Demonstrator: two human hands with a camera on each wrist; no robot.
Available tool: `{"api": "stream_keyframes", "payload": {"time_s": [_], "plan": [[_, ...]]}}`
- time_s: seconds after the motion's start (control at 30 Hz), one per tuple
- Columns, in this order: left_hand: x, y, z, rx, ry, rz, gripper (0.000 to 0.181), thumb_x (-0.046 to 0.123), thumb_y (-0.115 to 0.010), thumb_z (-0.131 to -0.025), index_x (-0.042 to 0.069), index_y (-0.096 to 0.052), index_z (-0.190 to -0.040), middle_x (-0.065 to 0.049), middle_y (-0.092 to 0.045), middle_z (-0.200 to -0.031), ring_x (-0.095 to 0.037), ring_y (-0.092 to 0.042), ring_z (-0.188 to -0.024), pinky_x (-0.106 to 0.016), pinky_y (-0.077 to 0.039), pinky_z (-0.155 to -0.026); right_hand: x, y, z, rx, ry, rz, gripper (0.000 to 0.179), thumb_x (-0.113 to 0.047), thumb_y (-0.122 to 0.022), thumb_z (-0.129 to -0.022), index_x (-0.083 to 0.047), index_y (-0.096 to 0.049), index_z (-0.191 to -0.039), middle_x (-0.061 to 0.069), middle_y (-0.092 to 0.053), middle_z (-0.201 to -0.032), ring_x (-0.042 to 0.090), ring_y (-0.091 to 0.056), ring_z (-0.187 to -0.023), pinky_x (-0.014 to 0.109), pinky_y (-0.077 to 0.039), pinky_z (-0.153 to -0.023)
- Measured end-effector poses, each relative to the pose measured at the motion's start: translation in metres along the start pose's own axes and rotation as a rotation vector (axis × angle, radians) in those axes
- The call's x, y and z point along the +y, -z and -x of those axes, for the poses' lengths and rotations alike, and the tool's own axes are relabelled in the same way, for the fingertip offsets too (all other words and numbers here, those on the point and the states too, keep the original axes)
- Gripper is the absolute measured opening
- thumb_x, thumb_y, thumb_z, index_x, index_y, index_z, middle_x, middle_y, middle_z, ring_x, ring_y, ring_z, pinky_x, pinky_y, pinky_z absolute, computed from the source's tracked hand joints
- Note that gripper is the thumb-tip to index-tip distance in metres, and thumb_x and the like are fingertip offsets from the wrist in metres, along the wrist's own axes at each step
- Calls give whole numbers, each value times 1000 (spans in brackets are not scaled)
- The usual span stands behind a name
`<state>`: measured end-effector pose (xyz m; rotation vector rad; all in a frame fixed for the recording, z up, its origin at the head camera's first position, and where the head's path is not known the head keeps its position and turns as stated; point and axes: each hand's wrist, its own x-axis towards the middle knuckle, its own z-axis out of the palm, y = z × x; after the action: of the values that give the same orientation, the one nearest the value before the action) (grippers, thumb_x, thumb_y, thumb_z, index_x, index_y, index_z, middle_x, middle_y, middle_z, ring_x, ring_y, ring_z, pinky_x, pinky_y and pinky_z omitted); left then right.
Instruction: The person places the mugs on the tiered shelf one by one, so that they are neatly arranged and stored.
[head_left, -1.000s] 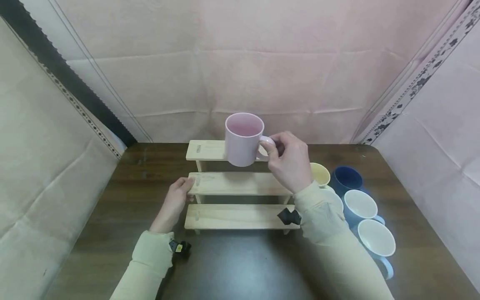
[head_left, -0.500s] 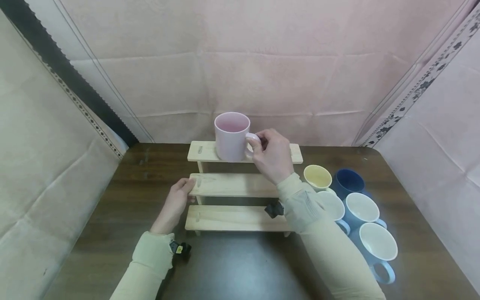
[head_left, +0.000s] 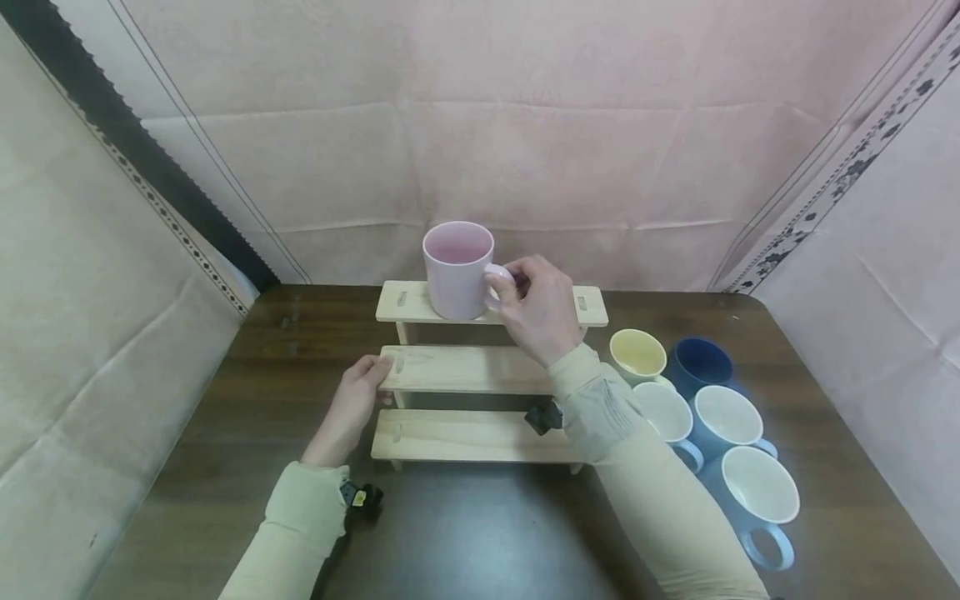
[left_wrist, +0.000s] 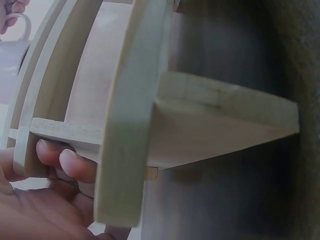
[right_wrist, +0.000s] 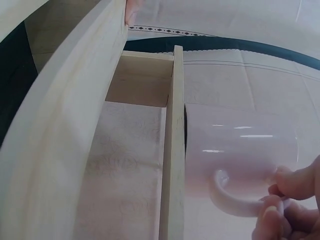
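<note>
A pale pink mug (head_left: 459, 271) stands upright at the top board of a three-step wooden rack (head_left: 465, 371), left of that board's middle. My right hand (head_left: 538, 307) pinches the mug's handle between thumb and fingers. In the right wrist view the mug (right_wrist: 235, 150) has its base right at the edge of the top board (right_wrist: 173, 150). My left hand (head_left: 356, 396) grips the left end of the middle board. The left wrist view shows its fingers (left_wrist: 77, 165) curled under that board, with the thumb on the other face.
Right of the rack, mugs stand grouped on the dark wooden table (head_left: 480, 533): a yellow mug (head_left: 637, 354), a dark blue mug (head_left: 699, 367) and several light blue mugs (head_left: 757, 492) with white insides. Pale cloth walls (head_left: 525, 150) enclose the table at the back and sides.
My right hand has carried the pink mug left and slightly down to the top board, mostly in the first half second. The left hand keeps its grip on the rack.
</note>
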<state>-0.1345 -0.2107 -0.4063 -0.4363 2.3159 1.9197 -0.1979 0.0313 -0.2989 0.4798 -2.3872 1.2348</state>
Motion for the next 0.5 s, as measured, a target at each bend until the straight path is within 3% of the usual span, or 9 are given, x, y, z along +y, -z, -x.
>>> {"api": "stream_keyframes", "payload": {"time_s": [0.23,0.5], "plan": [[-1,-1,0,6,-4,20,36,30,-37,-106,-1,-50,-120,-5,-53,-91,-19,-50,-79,-31,-43,-75,4,1,4,-45,28,-23,24,-23,-71,-90,0,-68,-96,8,-59,-87,20,-55,-74,32,-47,-66],[-1,-1,2,5,-20,37,38,31,-39,-106,-2,-50,-120,-4,-54,-90,-16,-51,-77,-29,-44,-73,12,-3,9,-24,87,-59,25,-22,-67,-93,2,-66,-102,9,-56,-89,19,-55,-75,32,-48,-65]]}}
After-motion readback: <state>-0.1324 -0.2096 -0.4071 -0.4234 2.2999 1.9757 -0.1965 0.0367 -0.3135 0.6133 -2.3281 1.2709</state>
